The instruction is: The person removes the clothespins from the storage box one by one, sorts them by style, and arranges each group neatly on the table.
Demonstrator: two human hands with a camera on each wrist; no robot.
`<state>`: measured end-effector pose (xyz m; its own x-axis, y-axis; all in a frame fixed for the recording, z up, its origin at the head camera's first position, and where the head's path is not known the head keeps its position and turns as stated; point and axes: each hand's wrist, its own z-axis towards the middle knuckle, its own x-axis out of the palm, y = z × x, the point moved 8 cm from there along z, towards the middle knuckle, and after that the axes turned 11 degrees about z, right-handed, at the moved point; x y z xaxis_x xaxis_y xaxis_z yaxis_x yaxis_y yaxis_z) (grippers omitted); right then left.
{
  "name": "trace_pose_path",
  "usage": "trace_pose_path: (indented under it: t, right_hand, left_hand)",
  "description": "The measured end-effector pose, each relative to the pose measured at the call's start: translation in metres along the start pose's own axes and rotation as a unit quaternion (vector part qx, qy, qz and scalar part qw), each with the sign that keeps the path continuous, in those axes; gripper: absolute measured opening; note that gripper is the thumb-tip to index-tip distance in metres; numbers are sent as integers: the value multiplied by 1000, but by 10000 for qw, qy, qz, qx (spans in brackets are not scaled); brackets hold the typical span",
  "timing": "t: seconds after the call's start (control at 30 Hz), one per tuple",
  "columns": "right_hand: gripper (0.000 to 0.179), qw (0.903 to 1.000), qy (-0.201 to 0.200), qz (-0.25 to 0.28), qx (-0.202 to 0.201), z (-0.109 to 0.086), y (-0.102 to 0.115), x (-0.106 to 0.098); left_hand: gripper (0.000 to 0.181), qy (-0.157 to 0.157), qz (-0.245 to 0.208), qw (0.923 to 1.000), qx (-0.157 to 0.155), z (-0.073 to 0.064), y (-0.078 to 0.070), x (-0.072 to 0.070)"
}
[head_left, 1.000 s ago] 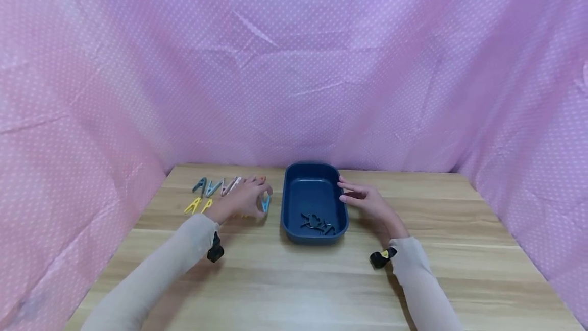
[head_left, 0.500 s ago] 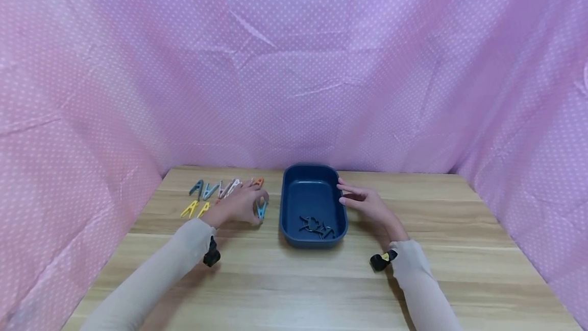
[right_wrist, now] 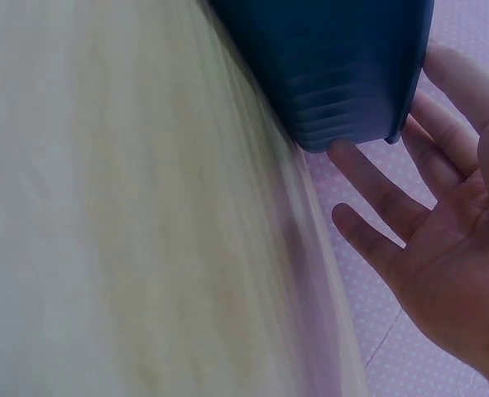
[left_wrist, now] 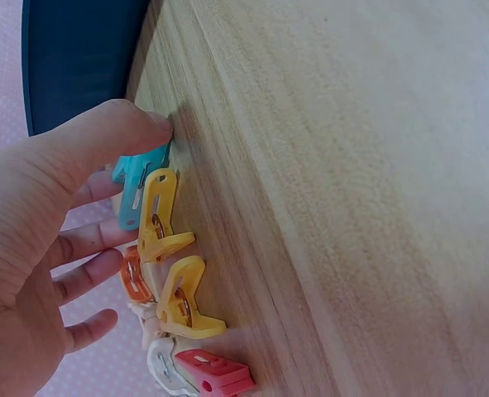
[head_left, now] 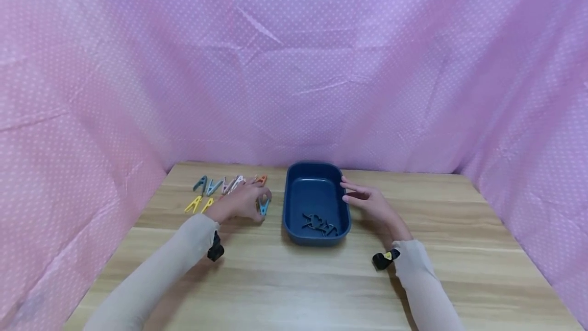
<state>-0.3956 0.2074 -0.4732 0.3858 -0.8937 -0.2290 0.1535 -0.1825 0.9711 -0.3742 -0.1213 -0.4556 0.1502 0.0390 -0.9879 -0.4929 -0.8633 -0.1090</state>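
My left hand (head_left: 241, 202) is over the right end of a group of clothespins, its thumb and index finger at either end of a light blue clothespin (head_left: 264, 207). In the left wrist view the thumb covers one end of that teal-looking clothespin (left_wrist: 133, 194), and the other fingers are spread. My right hand (head_left: 369, 203) touches the right side of a dark blue rectangular bin (head_left: 316, 241) with fairly straight fingers. The right wrist view has its fingertips against the bin's outer wall (right_wrist: 335, 91). Several dark clip-like pieces (head_left: 319, 225) lie inside the bin near its front.
Other clothespins lie left of the bin: yellow (head_left: 193, 204), dark blue-grey (head_left: 200, 183), light blue (head_left: 213, 187), pink (head_left: 225, 186), white (head_left: 237, 182) and orange (head_left: 261, 179). The left wrist view also has a red clothespin (left_wrist: 214, 372). A pink dotted curtain (head_left: 312, 65) surrounds the wooden table (head_left: 294, 290).
My left thumb and index finger have closed in slightly around the light blue clothespin. My right hand stays at the bin's side. The head view has shifted slightly.
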Motion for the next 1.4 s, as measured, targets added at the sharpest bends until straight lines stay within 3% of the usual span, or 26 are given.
trace_pose_path:
  t: [0.47,0.87,1.07,1.4]
  right_hand:
    - [54,9999,29,129,77,4,0,-2]
    - [54,9998,37,174,-5,3,1,-3]
    - [53,9999,72,94,1,2,0,-2]
    - [55,9999,77,74,23,0,0,-1]
  left_hand:
    - [55,120,-60,9999,-55,3,0,-3]
    - [56,162,70,9998,76,3,-3,-4]
    - [58,267,43,9996,-52,3,0,0]
    - [60,158,225,9995,-133,1,1,0]
